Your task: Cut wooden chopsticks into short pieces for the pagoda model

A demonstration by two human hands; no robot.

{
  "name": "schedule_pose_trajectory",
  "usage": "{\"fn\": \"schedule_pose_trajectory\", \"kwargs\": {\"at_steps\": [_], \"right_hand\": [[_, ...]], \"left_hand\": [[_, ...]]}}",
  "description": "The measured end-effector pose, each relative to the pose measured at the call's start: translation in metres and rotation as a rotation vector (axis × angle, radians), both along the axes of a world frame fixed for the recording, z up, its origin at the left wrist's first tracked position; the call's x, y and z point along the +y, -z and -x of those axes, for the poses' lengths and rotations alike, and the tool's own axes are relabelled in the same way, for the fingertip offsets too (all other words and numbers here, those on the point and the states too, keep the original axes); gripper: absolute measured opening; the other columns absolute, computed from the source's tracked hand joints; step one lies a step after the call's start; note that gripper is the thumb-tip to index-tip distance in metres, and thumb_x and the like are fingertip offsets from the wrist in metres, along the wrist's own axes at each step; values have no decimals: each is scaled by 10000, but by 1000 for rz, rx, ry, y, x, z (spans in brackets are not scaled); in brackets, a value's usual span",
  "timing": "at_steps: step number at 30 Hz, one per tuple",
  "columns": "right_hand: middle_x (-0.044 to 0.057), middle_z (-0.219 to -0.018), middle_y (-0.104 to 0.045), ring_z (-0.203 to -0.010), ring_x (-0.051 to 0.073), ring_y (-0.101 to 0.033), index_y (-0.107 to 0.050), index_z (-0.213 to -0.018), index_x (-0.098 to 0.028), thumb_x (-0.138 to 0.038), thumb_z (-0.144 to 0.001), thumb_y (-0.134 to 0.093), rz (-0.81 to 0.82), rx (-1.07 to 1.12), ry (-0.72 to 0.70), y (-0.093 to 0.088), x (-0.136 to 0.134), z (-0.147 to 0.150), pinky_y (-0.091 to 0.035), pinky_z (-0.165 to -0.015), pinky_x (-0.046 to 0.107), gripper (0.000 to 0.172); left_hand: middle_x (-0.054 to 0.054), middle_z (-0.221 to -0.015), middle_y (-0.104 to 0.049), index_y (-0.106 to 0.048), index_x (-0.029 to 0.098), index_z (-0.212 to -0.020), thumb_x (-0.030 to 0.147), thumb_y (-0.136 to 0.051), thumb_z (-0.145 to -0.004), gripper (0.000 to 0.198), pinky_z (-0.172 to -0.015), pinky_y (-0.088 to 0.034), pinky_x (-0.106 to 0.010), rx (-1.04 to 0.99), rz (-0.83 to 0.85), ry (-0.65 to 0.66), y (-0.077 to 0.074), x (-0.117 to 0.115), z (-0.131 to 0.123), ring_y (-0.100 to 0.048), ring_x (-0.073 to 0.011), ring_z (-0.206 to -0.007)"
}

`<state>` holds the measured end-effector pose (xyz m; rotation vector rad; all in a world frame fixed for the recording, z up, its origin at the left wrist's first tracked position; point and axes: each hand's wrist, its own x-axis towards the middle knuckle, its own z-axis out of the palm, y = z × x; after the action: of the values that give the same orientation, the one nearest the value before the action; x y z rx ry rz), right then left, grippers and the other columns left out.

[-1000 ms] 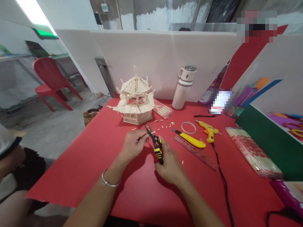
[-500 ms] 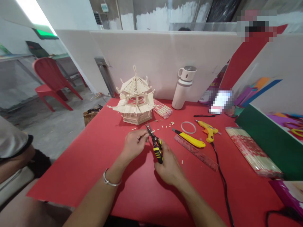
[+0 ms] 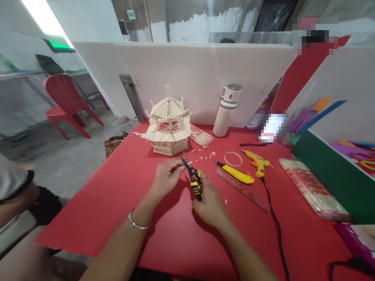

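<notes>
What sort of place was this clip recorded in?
Probably a craft workshop: a stick-built pagoda model stands on a red tabletop, with a yellow glue gun and a yellow utility knife beside loose cut pieces.

Appeared bright — glared white from a light strip (image 3: 45, 23) past the far left corner of the tabletop (image 3: 114, 203). Cast soft shadows beneath left hand (image 3: 166, 178) and right hand (image 3: 210, 205), leaving a pale sheen toward the near edge. Stretched at the near left corner — broke into pixels on a whitish patch (image 3: 272, 127) by the far right corner.
</notes>
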<state>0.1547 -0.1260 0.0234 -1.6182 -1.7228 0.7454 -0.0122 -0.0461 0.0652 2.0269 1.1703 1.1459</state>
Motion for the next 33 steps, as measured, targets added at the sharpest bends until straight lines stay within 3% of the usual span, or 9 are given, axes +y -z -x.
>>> {"fn": "schedule_pose_trajectory", "kwargs": {"at_steps": [5,11,16,22,28,33], "right_hand": [[159,-1326,-552,-1282,342,-486,-291,-1532,-170,-148,-692,-553,-31,-29,6,6,1,-1,-399,-1076,527,881],[103,-1248,-611,-1153,287,-580,-403,-1445,-222,-95,-670,-554,-11,55,-35,0,1,-2,-465,-998,451,799],[114,-1235,-620,-1117,292,-597,-452,-1388,-216,-98,-694,-568,1,21,-13,-9,-1,-1,-483,-942,422,714],[114,-1243,-609,-1161,300,-573,-418,-1431,-220,-98,-701,-562,10,13,1,-7,1,-1,-453,-1000,443,754],[148,-1285,-560,-1245,326,-501,-241,-1558,-191,-129,-689,-568,0,-39,-24,1,2,-1,-397,-1072,507,930],[128,-1283,-568,-1212,303,-523,-295,-1526,-201,-119,-683,-555,-15,-19,-33,2,2,-3,-416,-1052,480,886]], "left_hand": [[20,-596,-533,-622,160,-683,222,-533,-911,253,-583,-369,-237,11,-5,62,0,1,3,-477,-109,-572],[7,-633,-582,-660,161,-753,249,-536,-928,232,-603,-390,-241,23,-7,60,3,1,5,-518,-121,-600],[9,-622,-565,-639,168,-714,255,-533,-931,257,-591,-382,-238,63,-17,9,3,-1,3,-493,-118,-590],[28,-636,-556,-660,178,-768,209,-617,-865,110,-553,-357,-219,18,-58,-55,1,-3,-1,-463,-98,-564],[28,-608,-540,-652,170,-728,219,-569,-908,204,-578,-374,-222,23,-42,26,2,1,5,-483,-102,-573],[29,-601,-545,-650,169,-728,223,-576,-902,197,-570,-374,-220,5,-30,38,2,1,6,-477,-102,-565]]}}
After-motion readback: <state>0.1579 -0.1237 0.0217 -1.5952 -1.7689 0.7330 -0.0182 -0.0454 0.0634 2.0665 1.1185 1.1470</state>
